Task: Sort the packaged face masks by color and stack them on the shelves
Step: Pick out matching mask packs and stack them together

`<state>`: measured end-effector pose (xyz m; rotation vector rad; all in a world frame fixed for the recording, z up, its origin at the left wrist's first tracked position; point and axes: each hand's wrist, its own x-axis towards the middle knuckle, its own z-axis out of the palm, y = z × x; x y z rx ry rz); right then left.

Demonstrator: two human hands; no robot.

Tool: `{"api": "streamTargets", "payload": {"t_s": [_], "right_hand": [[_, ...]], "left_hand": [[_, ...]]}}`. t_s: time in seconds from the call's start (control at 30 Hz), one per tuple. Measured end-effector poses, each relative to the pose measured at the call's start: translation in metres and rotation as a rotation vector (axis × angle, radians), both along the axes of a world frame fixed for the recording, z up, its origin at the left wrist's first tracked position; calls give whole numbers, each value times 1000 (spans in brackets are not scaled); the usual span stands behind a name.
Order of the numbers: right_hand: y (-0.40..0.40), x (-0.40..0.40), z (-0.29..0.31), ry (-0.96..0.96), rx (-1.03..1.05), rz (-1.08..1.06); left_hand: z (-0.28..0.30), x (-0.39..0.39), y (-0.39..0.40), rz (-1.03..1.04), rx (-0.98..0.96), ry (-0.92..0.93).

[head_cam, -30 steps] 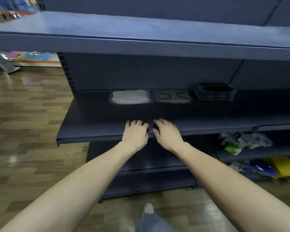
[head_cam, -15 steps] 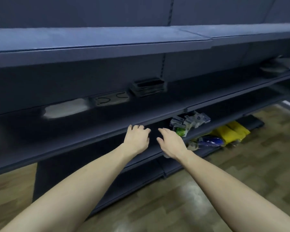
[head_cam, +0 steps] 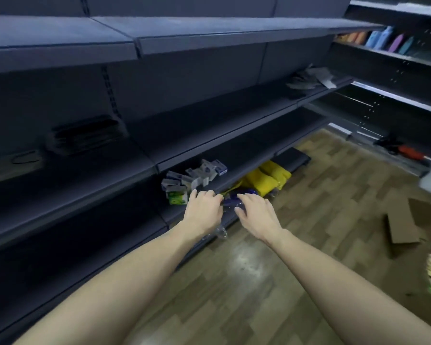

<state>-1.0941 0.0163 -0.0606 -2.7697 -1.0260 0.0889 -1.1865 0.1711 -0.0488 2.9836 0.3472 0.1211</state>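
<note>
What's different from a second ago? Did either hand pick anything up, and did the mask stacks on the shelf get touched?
Both hands left the front edge of the mask shelf and moved down and right along the unit. The left hand and right hand now reach over the blue packages on a lower shelf; neither visibly grips anything yet. The black mask stack and the pack beside it lie as before.

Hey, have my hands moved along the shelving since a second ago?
Yes. The left hand and right hand moved rightward, away from the black mask stack, and down to the small boxes.
</note>
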Motion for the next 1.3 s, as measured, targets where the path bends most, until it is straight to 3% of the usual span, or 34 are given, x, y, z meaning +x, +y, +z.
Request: {"api": "streamTargets", "payload": {"t_s": [0.2,0.5,0.87,1.07,1.3], "right_hand": [[-69,85,-25,71,-27,-113],[-118,239,-53,180,-40,-242],[-206,449,-21,207,-24,-495],[-245,560,-32,219,-17,-498],[-293,712,-29,238,-52,-408]], "left_hand": [[-27,90,-67,-47,-87,21],[-57,294,-101,-184,-26,112],[-36,549,-176,-360,23,130],[-39,668,-217,-449,0,110],[-35,789,-246,-308,-5,142]]}}
